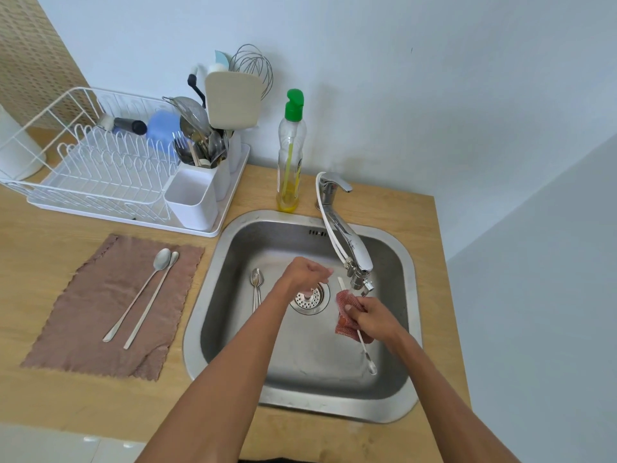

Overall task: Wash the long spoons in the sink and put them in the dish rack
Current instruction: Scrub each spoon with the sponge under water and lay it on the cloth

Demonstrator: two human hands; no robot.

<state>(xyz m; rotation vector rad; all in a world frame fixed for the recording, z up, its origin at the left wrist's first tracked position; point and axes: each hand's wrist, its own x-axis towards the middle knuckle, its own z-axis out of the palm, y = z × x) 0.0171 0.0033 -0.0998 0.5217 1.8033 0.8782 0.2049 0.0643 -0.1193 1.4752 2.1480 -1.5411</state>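
In the steel sink point(394, 248), my right hand point(374, 317) grips a red mesh scrubber point(345, 314) wrapped round a long spoon point(367, 357). The spoon's bowl points toward me and its handle tip sticks out beyond the scrubber, under the tap. My left hand point(305, 274) hovers over the drain with its fingers curled, just left of that handle tip; it is blurred, so contact is unclear. A few more long spoons point(256, 290) lie together on the sink floor at the left. Two long spoons point(143, 297) lie on a brown cloth point(83, 322). The white dish rack point(100, 175) stands at the back left.
The tap point(347, 247) reaches over the sink above my right hand. A dish soap bottle point(291, 155) stands behind the sink. White cutlery cups point(193, 198) at the rack's right end hold utensils. The wooden counter ends just right of the sink.
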